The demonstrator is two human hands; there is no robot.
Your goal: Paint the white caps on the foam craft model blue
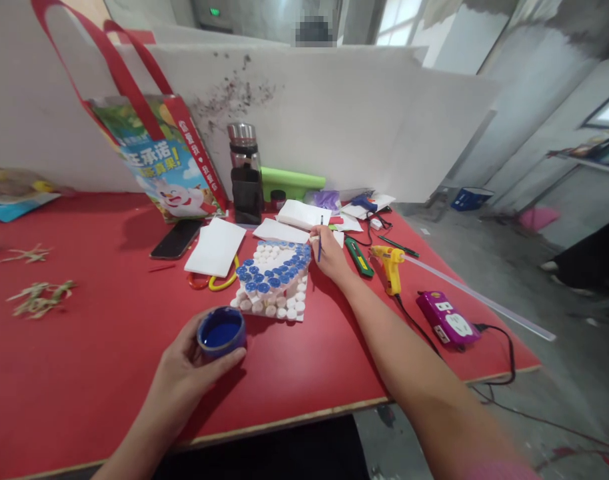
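Note:
My left hand [197, 370] is wrapped round a small blue cup [219, 350] with dark blue liquid inside, just above the red table's front part. In my right hand [329, 253] is a thin paintbrush [320, 247], pinched upright at the back right corner of a craft piece. This craft piece [272, 283] is built of round, cap-like discs on a white base. Many discs on its raised curved part are painted blue; those at the front and in the middle are white. Whether the brush tip touches a disc is hidden by my fingers.
Right of the piece lie a green utility knife [359, 257], a yellow glue gun [389, 267] and a purple power strip [447, 319] with cords. Behind stand a bottle [245, 173] and a shopping bag [172, 160]. A phone [176, 239] and white pad [215, 245] lie left.

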